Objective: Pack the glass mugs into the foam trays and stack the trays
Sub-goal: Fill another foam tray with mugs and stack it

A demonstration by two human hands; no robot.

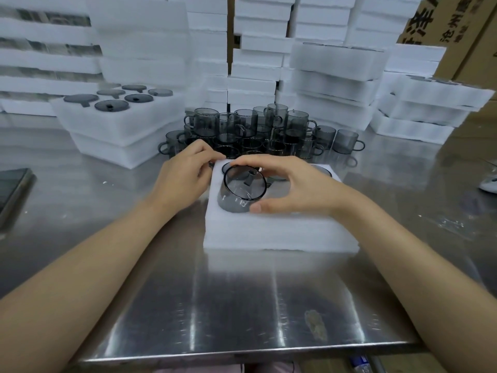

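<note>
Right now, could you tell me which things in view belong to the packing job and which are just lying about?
Job: glass mug in the right hand; foam tray, left hand at its corner; loose mugs behind; filled trays.
Lying about: dark flat device at the left edge; white object at the right edge; cardboard cartons.

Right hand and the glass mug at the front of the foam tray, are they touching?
Touching. In the head view the right hand holds the glass mug: thumb pressed on its side wall, fingers curled over its rim.
</note>
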